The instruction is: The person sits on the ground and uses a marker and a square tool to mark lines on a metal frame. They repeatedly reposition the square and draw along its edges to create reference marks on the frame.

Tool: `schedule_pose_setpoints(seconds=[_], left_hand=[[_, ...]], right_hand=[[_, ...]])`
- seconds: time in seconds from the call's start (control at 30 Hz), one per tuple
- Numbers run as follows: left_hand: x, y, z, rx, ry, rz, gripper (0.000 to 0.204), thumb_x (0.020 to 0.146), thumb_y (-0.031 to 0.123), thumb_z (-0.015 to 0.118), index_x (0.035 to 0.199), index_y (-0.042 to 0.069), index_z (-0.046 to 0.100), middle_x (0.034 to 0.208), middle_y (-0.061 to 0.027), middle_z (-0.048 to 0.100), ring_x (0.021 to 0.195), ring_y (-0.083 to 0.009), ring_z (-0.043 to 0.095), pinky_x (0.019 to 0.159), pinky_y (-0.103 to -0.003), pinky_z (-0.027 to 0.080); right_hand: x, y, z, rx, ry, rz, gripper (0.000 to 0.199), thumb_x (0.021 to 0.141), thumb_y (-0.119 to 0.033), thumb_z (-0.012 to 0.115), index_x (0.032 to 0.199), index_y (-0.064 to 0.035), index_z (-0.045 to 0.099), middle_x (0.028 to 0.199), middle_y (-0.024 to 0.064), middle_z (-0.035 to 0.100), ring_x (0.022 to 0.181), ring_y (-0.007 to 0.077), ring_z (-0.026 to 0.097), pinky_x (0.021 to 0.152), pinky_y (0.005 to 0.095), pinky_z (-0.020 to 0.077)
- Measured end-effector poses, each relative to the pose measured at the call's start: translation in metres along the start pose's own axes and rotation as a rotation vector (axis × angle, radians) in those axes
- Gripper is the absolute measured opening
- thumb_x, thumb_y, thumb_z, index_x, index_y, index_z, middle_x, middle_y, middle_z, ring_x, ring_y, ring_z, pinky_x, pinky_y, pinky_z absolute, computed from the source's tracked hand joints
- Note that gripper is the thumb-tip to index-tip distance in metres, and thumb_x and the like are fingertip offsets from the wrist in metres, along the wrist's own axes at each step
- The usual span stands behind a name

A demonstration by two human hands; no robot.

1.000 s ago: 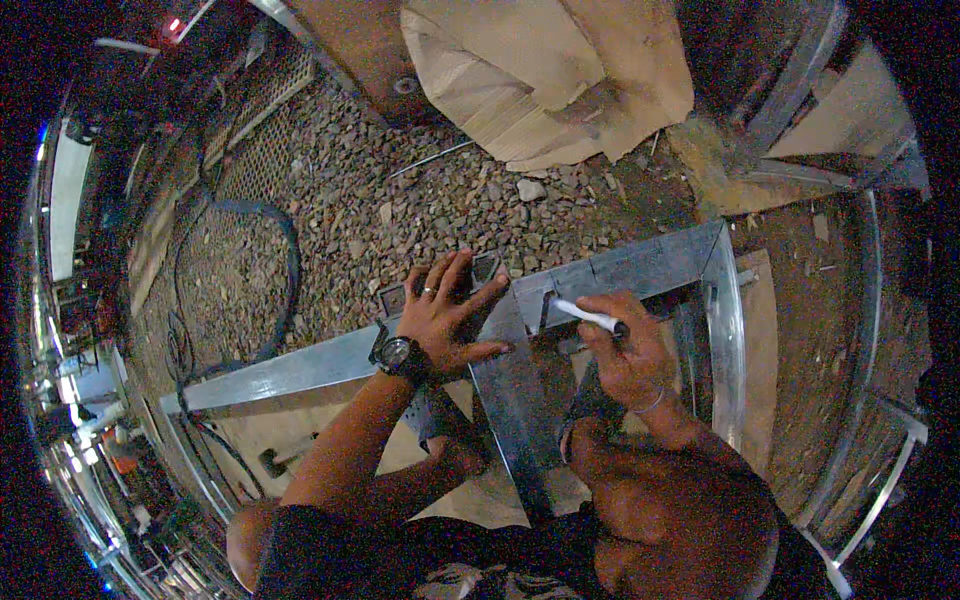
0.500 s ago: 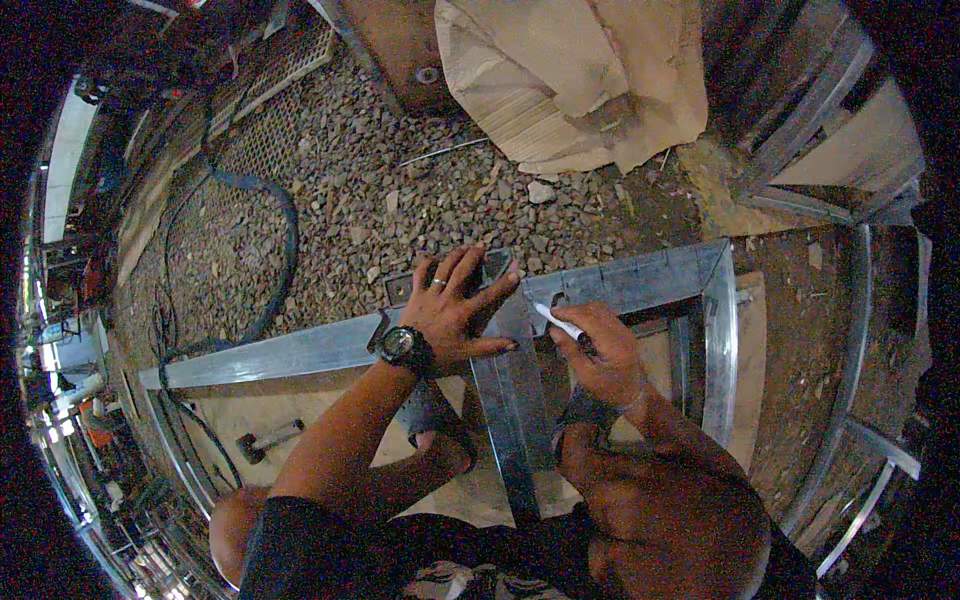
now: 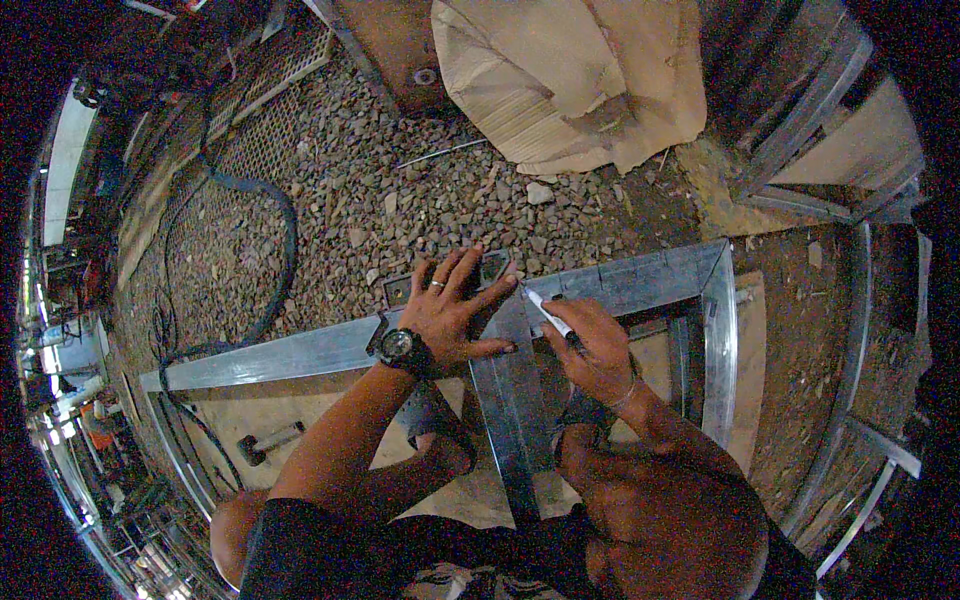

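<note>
My left hand (image 3: 450,312) lies flat with fingers spread, across the joint where a galvanized crosspiece (image 3: 500,400) meets the long galvanized metal tube (image 3: 270,352). Beneath its fingers is a dark, flat metal piece (image 3: 398,290), mostly covered, so its exact kind does not show. A white marker (image 3: 550,318) is pinched in my right hand (image 3: 598,350). Its tip meets or nearly meets the metal just right of my left index fingertip. Dark strokes cross the right part of the tube.
A hammer (image 3: 268,443) lies on the pale board inside the frame, left of my legs. Gravel (image 3: 350,190) spreads beyond the frame, with a dark hose (image 3: 290,250) looping over it. Brown cardboard (image 3: 590,90) lies at the far side. More metal tubing (image 3: 850,340) stands at right.
My right hand has shifted slightly left and away from me, bringing the marker's tip closer to my left index finger. My left hand stays in place.
</note>
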State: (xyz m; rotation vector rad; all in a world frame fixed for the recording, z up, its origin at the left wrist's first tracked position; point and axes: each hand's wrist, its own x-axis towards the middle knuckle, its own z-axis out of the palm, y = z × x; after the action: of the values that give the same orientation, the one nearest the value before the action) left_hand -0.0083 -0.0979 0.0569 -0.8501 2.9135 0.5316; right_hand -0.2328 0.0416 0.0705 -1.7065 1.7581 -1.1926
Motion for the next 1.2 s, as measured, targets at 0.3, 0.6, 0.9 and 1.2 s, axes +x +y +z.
schedule_pose_setpoints(seconds=[0.3,0.6,0.9,1.2], left_hand=[[-0.001,-0.001,0.001,0.013,-0.003,0.000,0.095,0.078,0.084,0.067,0.160,0.042,0.046,0.171,-0.0218,0.029,0.154,-0.0449,0.033,0.120,-0.073,0.019],[0.001,0.000,-0.002,0.020,0.029,0.009,0.092,0.078,0.083,0.068,0.158,0.041,0.049,0.171,-0.0205,0.031,0.155,-0.0423,0.033,0.123,-0.069,0.020],[0.000,0.001,0.001,0.012,-0.002,-0.002,0.097,0.078,0.086,0.065,0.161,0.042,0.044,0.172,-0.0218,0.029,0.156,-0.0432,0.032,0.123,-0.070,0.020],[-0.005,-0.002,0.001,0.061,0.040,0.009,0.097,0.078,0.086,0.066,0.162,0.043,0.042,0.170,-0.0203,0.033,0.153,-0.0434,0.036,0.122,-0.070,0.021]], right_hand=[[-0.009,0.003,-0.005,-0.059,-0.140,-0.011,0.027,0.090,-0.012,0.081,0.114,-0.0034,0.074,0.107,0.0161,0.075,0.095,0.0353,0.072,0.083,0.0433,0.0569],[-0.022,-0.007,-0.017,0.023,-0.177,0.037,0.032,0.093,-0.016,0.078,0.122,-0.0053,0.073,0.111,0.0160,0.076,0.101,0.0378,0.071,0.090,0.0488,0.0555],[-0.017,0.025,-0.023,-0.053,-0.011,0.131,0.036,0.101,-0.014,0.070,0.136,-0.0037,0.065,0.135,0.0185,0.069,0.129,0.0385,0.063,0.112,0.0472,0.0468],[-0.010,0.051,-0.007,0.056,-0.141,0.083,0.062,0.089,-0.006,0.079,0.146,-0.0049,0.055,0.148,0.0195,0.060,0.141,0.0386,0.054,0.120,0.0460,0.0407]])
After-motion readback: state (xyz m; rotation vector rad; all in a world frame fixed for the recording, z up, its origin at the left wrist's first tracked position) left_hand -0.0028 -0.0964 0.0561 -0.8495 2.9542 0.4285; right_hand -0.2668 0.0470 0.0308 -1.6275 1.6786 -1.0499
